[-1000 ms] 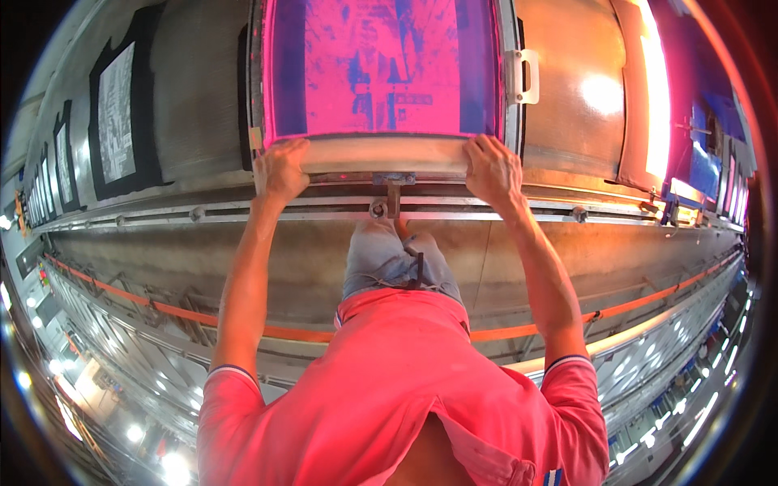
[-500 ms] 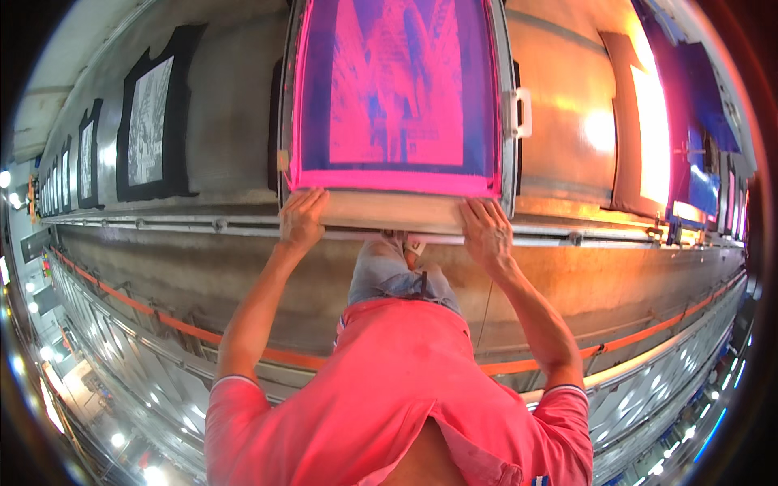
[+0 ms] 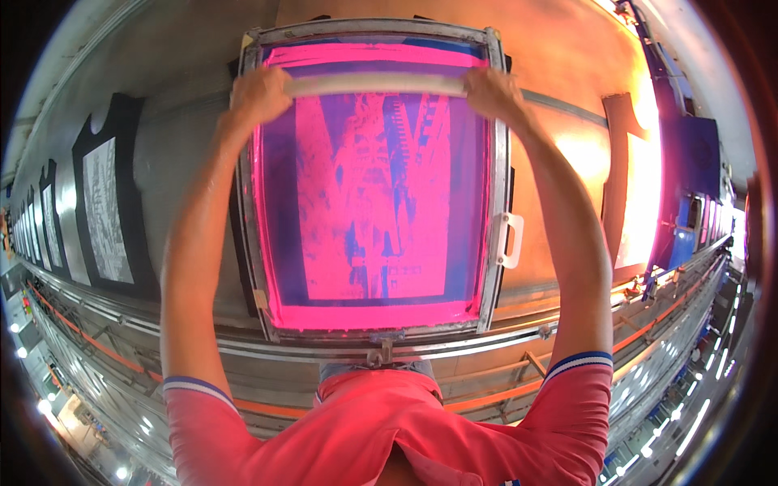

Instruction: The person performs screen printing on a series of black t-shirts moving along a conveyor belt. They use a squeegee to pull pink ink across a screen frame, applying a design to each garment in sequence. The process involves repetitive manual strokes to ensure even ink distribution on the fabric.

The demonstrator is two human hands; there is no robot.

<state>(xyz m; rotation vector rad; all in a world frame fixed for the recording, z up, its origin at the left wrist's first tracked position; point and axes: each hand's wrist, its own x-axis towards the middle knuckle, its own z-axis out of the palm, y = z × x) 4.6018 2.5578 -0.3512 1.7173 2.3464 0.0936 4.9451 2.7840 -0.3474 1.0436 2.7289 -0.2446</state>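
gripping the pale bar point(image 3: 377, 83) at both ends: closed around its left end with the left hand point(image 3: 261, 93), around its right end with the right hand point(image 3: 493, 93). can't tell exact finger placement, too blurred. holding it crosswise over the far part of the framed screen point(image 3: 365, 31), just short of the far rim. reaching well forward with both arms, bowed outward at the elbows, left forearm point(image 3: 194, 219) and right forearm point(image 3: 579, 227) angled inward toward the bar, mostly outside the frame's sides. see pink ink point(image 3: 365, 178) between bar and near rim, plus a printed dark garment point(image 3: 103, 211) on the metal surface point(image 3: 186, 121) to the left.
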